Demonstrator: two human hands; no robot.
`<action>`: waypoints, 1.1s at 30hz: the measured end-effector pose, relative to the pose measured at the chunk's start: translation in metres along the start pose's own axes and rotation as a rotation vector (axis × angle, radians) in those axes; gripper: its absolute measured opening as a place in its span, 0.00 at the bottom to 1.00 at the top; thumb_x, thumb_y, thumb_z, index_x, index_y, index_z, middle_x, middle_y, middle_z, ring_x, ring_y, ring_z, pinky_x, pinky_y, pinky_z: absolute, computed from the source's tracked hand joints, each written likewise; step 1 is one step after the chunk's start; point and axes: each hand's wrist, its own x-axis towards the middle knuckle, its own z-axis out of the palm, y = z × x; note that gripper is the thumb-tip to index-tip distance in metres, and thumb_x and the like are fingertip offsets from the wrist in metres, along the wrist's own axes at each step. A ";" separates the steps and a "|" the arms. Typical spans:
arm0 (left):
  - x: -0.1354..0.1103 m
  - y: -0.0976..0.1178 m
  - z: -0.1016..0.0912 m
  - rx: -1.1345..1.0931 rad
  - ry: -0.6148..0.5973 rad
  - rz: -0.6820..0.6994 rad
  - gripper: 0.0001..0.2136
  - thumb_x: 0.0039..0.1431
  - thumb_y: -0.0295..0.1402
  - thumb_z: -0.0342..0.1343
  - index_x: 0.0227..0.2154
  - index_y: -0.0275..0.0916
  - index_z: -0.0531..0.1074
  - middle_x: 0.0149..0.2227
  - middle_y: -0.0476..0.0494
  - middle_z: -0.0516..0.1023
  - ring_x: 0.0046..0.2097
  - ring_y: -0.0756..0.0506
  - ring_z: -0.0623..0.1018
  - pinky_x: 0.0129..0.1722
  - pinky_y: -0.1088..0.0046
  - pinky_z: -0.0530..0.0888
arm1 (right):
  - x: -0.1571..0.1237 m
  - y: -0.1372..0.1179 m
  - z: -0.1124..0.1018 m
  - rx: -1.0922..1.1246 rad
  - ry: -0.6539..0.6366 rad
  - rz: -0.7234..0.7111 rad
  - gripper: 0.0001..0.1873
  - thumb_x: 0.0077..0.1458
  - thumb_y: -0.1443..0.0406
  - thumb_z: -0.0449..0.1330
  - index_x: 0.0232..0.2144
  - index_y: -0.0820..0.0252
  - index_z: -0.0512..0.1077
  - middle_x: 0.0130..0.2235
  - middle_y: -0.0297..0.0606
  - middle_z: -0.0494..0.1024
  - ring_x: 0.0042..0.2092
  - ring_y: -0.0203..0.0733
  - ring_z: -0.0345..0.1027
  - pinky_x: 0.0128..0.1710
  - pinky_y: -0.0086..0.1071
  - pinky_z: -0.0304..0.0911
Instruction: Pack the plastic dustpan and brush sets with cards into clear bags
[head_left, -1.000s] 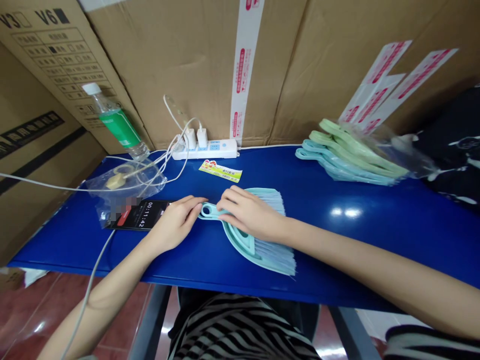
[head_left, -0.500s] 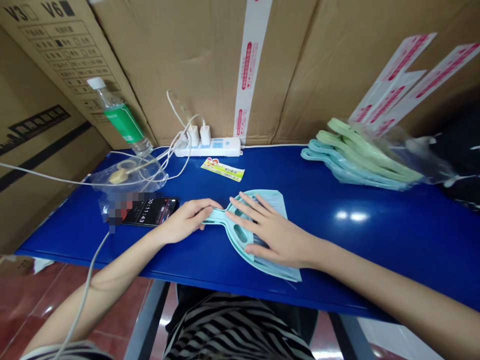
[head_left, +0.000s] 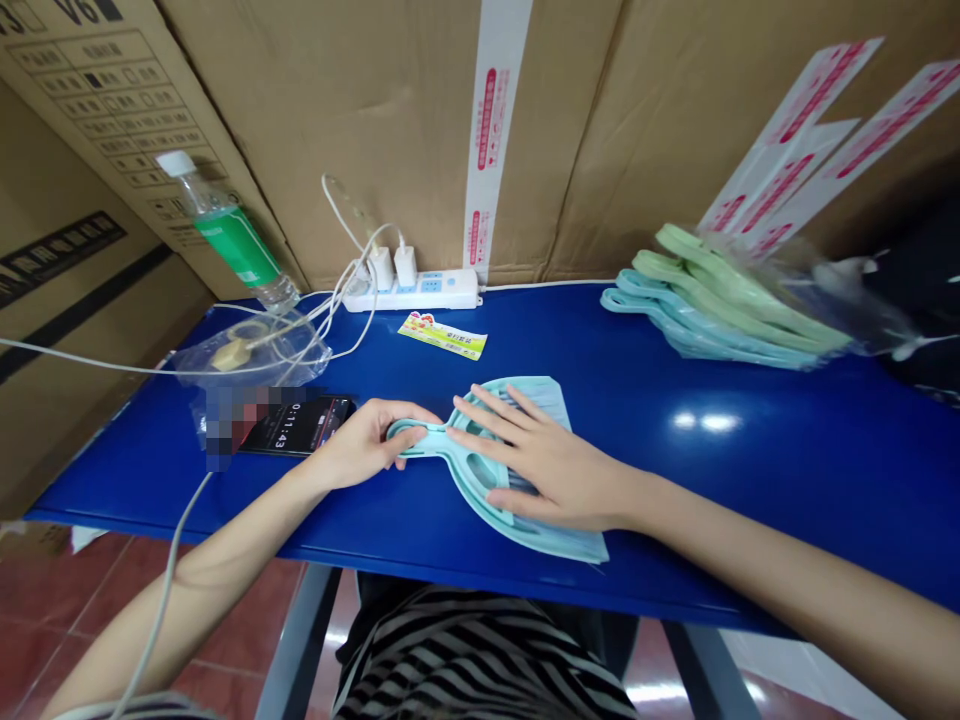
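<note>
A light blue hand brush nested in its small dustpan (head_left: 480, 490) lies on the blue table, handle to the left and bristles to the right. My left hand (head_left: 367, 440) is closed round the handle, thumb on top; the handle's looped end shows between thumb and fingers. Spread flat, my right hand (head_left: 551, 465) rests on top of the brush head, covering part of the bristles and openings. At the back right lie more dustpan and brush sets, the light green ones (head_left: 739, 285) over the light blue ones (head_left: 697, 325), partly in clear plastic.
Behind the table (head_left: 750, 500) stand cardboard boxes (head_left: 390, 110). A white power strip (head_left: 442, 290) with plugged chargers and cables sits at the back. A label card (head_left: 442, 335), a phone (head_left: 300, 424), a plastic bag (head_left: 292, 355) and a bottle (head_left: 238, 245) are also there.
My left thumb has shifted on the handle, so more of its looped end shows. The right hand stays spread on the brush head. The view has moved slightly.
</note>
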 end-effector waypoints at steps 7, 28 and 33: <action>-0.004 0.000 -0.002 0.027 -0.010 0.019 0.18 0.57 0.45 0.57 0.39 0.34 0.75 0.23 0.53 0.70 0.20 0.55 0.68 0.18 0.81 0.65 | 0.014 0.008 -0.023 -0.047 0.161 0.098 0.30 0.68 0.55 0.47 0.65 0.64 0.59 0.63 0.50 0.67 0.65 0.55 0.56 0.61 0.56 0.54; -0.011 -0.006 -0.005 0.159 0.005 0.063 0.15 0.61 0.41 0.50 0.42 0.37 0.75 0.35 0.46 0.77 0.22 0.55 0.70 0.21 0.80 0.69 | 0.071 0.069 -0.065 0.046 0.374 0.617 0.04 0.54 0.70 0.57 0.31 0.59 0.72 0.31 0.38 0.79 0.32 0.40 0.73 0.33 0.32 0.65; -0.011 -0.005 -0.005 0.173 -0.009 0.084 0.14 0.62 0.40 0.49 0.42 0.38 0.75 0.38 0.46 0.78 0.23 0.55 0.69 0.21 0.80 0.70 | 0.034 0.064 -0.092 0.125 0.492 0.540 0.03 0.54 0.66 0.58 0.30 0.58 0.72 0.32 0.36 0.77 0.32 0.40 0.73 0.33 0.33 0.66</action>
